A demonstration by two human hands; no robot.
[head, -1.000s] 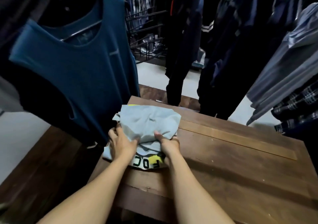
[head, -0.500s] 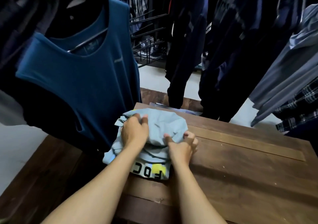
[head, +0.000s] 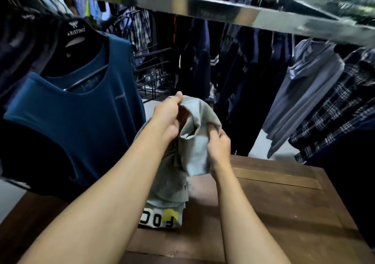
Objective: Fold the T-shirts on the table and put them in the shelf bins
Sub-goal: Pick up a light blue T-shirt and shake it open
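Note:
A pale grey-blue T-shirt (head: 197,148) hangs crumpled in the air above the wooden table (head: 284,202). My left hand (head: 167,115) pinches its upper edge between thumb and fingers. My right hand (head: 218,145) grips the cloth a little lower on the right side. The shirt's lower part droops down to a folded T-shirt (head: 162,217) with black letters and a yellow patch, which lies on the table near its left edge. My left forearm hides part of that folded shirt.
A teal sleeveless top (head: 81,121) on a black hanger hangs close on the left. Dark shirts and plaid garments (head: 334,109) hang from a metal rail (head: 223,8) behind and to the right. A black wire rack (head: 154,77) stands at the back.
Both hands have lifted the pale T-shirt off the pile from the table into the air. The camera has tilted up, so the rail is in view.

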